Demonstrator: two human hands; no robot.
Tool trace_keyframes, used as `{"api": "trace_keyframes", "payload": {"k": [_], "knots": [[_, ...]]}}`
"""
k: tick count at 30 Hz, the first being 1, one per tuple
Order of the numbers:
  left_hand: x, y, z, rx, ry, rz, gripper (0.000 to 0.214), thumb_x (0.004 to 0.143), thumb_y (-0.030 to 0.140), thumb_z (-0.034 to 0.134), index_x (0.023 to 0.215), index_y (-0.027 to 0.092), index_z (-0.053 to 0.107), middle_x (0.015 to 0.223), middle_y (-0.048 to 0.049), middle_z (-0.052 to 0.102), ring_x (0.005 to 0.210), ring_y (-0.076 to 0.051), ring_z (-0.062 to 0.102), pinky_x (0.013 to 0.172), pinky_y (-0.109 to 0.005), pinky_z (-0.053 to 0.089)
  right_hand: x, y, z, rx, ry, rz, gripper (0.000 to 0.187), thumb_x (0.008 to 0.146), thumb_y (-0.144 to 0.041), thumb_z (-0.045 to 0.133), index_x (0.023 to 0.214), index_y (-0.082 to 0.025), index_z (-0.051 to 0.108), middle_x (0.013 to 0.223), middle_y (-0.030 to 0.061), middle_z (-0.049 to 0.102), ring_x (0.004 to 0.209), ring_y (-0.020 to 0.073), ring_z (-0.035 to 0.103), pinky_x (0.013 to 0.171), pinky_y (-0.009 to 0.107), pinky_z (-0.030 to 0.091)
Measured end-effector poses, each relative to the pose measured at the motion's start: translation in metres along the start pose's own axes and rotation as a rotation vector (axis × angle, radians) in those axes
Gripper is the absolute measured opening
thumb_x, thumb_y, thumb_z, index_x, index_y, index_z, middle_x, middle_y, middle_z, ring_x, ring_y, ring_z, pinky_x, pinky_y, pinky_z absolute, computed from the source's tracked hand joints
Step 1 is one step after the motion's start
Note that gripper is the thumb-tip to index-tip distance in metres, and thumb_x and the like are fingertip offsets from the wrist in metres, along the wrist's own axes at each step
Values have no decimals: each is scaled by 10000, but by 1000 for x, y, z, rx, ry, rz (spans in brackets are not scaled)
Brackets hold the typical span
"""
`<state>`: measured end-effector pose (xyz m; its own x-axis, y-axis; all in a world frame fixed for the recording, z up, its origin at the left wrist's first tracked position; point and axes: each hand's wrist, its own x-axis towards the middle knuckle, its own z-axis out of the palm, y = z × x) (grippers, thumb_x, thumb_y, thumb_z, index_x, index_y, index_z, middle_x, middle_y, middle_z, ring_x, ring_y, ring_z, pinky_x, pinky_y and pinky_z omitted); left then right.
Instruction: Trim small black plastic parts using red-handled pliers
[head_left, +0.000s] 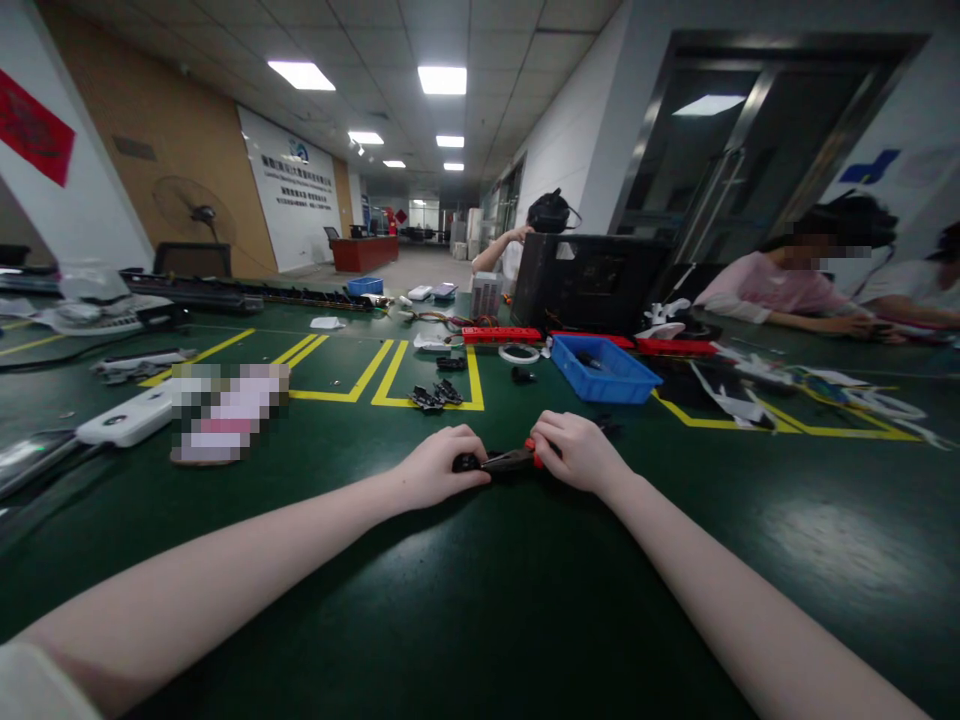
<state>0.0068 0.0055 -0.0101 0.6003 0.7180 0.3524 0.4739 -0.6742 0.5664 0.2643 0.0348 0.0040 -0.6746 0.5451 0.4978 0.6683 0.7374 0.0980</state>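
Both hands meet in the middle of the green table (480, 600), close to the near edge of the yellow floor-tape style markings. The right hand (577, 450) is curled tight around the red handles of a pair of pliers (512, 460). Only a bit of red pokes out by the thumb, and the dark metal nose runs flat and slim toward the left. The left hand (442, 465) is closed on a small black part (466, 462), pinching it right at the plier tips. It's a dark, stubby little piece, too small to make out any detail. The pliers lie almost level, just above the tabletop or on it, can't tell which. More black bits (437, 395) sit further back, with a blue bin (604, 372) off to the right.
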Motion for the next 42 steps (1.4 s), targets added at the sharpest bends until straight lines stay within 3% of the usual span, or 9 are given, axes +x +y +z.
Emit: {"api": "trace_keyframes", "payload": {"k": [18, 30, 42], "knots": [[-1, 4, -1, 25, -5, -16, 95, 859, 259, 672, 872, 179, 623, 980, -49, 609, 903, -214, 590, 820, -335, 475, -1, -2, -3, 9, 59, -28, 229, 952, -244, 443, 839, -173, 629, 857, 73, 643, 746, 173, 556, 699, 311, 394], [-2, 5, 0, 41, -6, -25, 109, 861, 260, 673, 900, 178, 614, 1001, -53, 606, 926, -220, 586, 845, -346, 470, 0, -4, -3, -8, 55, -40, 278, 953, -242, 418, 770, -167, 614, 761, 53, 595, 645, 145, 489, 640, 293, 365], [-2, 5, 0, 45, -5, -35, 94, 861, 253, 667, 895, 184, 613, 1003, -52, 612, 934, -226, 580, 849, -357, 472, 0, -2, -5, 8, 75, -34, 226, 940, -233, 452, 820, -174, 634, 823, 65, 643, 719, 165, 556, 681, 307, 394]]}}
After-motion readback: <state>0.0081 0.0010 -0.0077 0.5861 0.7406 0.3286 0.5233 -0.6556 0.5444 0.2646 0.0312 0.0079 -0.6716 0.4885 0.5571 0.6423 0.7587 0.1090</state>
